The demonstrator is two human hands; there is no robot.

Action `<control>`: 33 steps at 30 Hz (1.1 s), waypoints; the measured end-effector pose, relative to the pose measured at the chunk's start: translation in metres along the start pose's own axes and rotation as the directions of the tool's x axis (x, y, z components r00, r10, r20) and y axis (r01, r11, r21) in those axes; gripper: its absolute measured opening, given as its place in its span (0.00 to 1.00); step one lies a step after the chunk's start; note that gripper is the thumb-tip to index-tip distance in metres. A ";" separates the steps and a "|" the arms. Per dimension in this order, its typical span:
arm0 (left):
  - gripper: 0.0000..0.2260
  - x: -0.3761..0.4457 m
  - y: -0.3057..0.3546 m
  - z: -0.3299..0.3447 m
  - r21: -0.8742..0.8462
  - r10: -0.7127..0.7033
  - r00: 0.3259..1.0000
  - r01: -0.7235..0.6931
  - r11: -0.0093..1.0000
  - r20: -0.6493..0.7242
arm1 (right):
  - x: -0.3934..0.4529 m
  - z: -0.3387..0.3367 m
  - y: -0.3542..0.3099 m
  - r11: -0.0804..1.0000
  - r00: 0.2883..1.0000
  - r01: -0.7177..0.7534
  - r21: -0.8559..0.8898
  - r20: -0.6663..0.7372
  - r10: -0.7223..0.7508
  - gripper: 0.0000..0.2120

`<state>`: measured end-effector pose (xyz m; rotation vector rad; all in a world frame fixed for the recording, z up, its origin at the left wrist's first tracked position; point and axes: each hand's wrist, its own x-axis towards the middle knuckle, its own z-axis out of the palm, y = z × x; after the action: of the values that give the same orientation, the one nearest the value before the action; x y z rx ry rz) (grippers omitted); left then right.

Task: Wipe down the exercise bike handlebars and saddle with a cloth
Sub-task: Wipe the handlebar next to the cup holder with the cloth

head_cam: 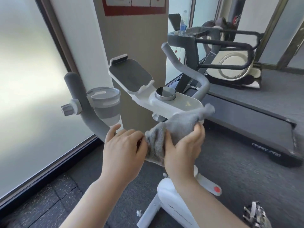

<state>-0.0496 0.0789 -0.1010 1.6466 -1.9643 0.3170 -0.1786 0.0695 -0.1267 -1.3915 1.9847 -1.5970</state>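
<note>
Two-hand grip point(182, 145), one cloth point(177, 127)

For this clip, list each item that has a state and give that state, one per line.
Cloth: bunched, held in both hands at the middle of the bars.
Left hand: fingers curled onto the cloth's left end.
Right hand: grips the cloth.
Cup: upright in the holder on the left handlebar, lid on.
Tablet holder: empty, tilted back.
Bottle: upright on the treadmill console.
Saddle: out of view.
</note>
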 end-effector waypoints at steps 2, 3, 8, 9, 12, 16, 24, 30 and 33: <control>0.15 -0.001 -0.001 -0.001 -0.005 -0.004 1.000 0.004 1.000 -0.013 | 0.003 -0.003 0.007 0.970 0.966 0.239 -0.039 -0.089 -0.241 0.35; 0.15 0.000 -0.001 0.000 -0.006 0.000 1.000 0.000 1.000 -0.015 | 0.009 -0.001 0.009 0.939 0.938 0.343 -0.022 -0.041 -0.343 0.31; 0.14 0.000 0.000 -0.001 -0.022 -0.003 1.000 0.003 1.000 -0.011 | 0.049 0.009 0.004 0.781 0.704 0.619 0.080 0.385 -0.598 0.14; 0.14 -0.001 0.000 -0.001 -0.023 0.003 1.000 -0.003 1.000 -0.005 | 0.061 0.009 0.007 0.727 0.661 0.686 0.014 0.406 -0.631 0.13; 0.14 -0.001 0.000 -0.003 -0.042 0.008 1.000 -0.007 0.999 0.006 | 0.094 0.008 0.013 0.612 0.587 0.786 -0.089 0.421 -0.692 0.12; 0.13 -0.002 0.000 -0.003 -0.075 -0.010 1.000 0.009 0.997 -0.010 | 0.067 0.000 0.022 0.709 0.746 0.666 -0.232 0.248 -0.619 0.12; 0.11 -0.003 0.003 -0.001 -0.121 -0.073 0.996 0.066 0.991 -0.059 | 0.041 0.000 0.014 0.689 0.612 0.724 0.025 0.437 -0.659 0.20; 0.10 -0.004 -0.001 -0.003 -0.181 -0.020 0.999 0.012 0.983 -0.043 | 0.124 -0.001 -0.003 0.425 0.322 0.897 -0.120 0.836 -0.444 0.29; 0.09 -0.012 -0.005 -0.005 -0.432 -0.137 0.984 0.077 0.899 -0.111 | 0.110 -0.010 -0.004 0.425 0.378 0.889 -0.169 0.794 -0.476 0.25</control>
<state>-0.0425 0.0907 -0.1044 1.3974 -1.6830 -0.0432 -0.2402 -0.0088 -0.0797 -2.9132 1.4390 -0.3481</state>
